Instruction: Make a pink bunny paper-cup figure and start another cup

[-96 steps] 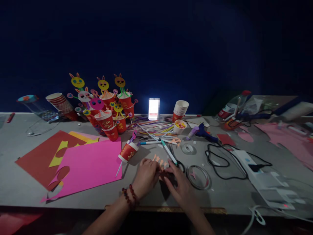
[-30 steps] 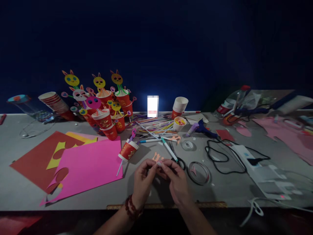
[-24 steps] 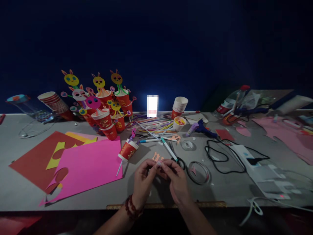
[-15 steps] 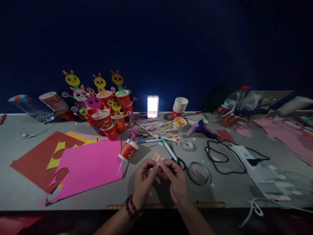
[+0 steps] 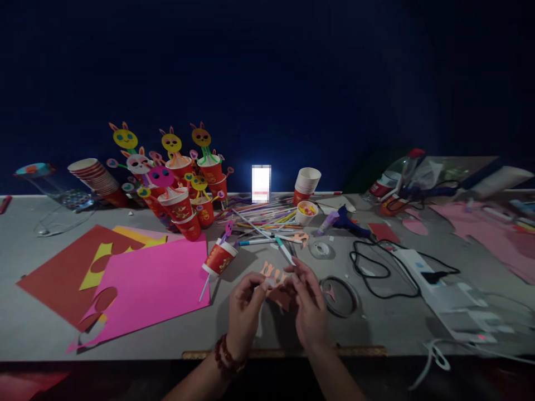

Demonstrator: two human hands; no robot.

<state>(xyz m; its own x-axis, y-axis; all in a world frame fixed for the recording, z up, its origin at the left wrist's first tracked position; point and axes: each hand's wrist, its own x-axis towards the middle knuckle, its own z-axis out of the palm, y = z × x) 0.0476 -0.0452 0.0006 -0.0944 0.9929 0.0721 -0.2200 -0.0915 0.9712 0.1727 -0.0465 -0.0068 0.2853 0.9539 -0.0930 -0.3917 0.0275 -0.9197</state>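
Note:
My left hand [image 5: 246, 312], with a bead bracelet on the wrist, pinches a small pale piece [image 5: 270, 283] above the table's front edge. My right hand [image 5: 310, 314] is close beside it, its fingers curled on an orange paper cutout [image 5: 281, 297] held between both hands. Small peach cutouts [image 5: 270, 271] lie on the table just behind the hands. A teal-tipped pen [image 5: 285, 250] lies just behind the right hand's fingertips. A red paper cup [image 5: 219, 257] with a straw lies on its side to the left.
A pink sheet [image 5: 154, 281] overlaps red and yellow sheets at left. Bunny-topped red cups [image 5: 179, 189], straws [image 5: 263, 220] and a white cup stack [image 5: 308, 182] stand behind. A tape ring [image 5: 339, 296], glue gun [image 5: 349, 223], black cord [image 5: 376, 262] and power strip [image 5: 422, 273] lie right.
Both hands have lifted off the table with the small pieces. In the last half second the right hand's fingers rose and the orange cutout came into view between the hands.

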